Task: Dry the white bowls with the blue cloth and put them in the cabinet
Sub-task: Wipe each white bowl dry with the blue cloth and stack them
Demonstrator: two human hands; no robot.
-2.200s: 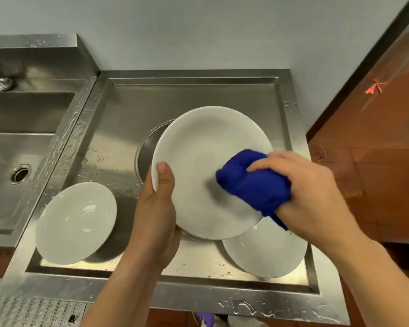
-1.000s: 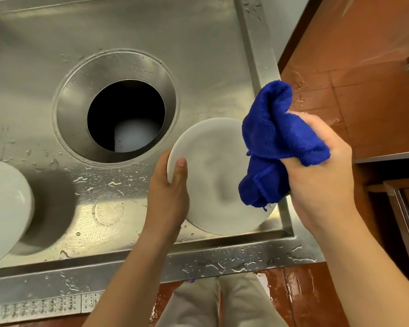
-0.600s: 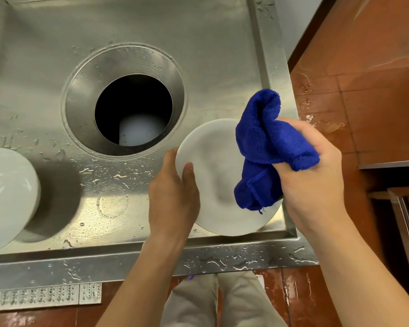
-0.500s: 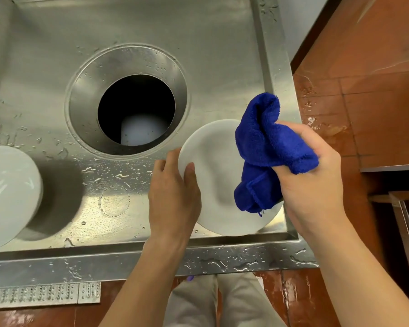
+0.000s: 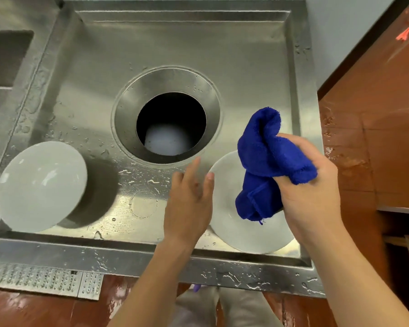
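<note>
A white bowl (image 5: 246, 234) lies in the front right corner of the wet steel tray (image 5: 222, 55). My left hand (image 5: 189, 204) hovers at its left rim, fingers spread, with the thumb close to the rim and nothing in its grasp. Over the bowl's right half, my right hand (image 5: 312, 192) is closed around the bunched blue cloth (image 5: 265, 161), which hangs in front of the bowl and hides part of it. A second white bowl (image 5: 41, 185) rests tilted at the tray's front left.
A round dark hole (image 5: 171, 123) with a steel collar opens in the middle of the tray. A deeper sink basin (image 5: 0, 57) lies to the left. Brown wooden surfaces (image 5: 376, 114) stand on the right. A perforated steel strip (image 5: 40, 279) runs along the front left edge.
My left hand held the right bowl's rim before; now its fingers have come off and spread. The bowl has stayed in the tray's corner. The cloth stays bunched in my right hand.
</note>
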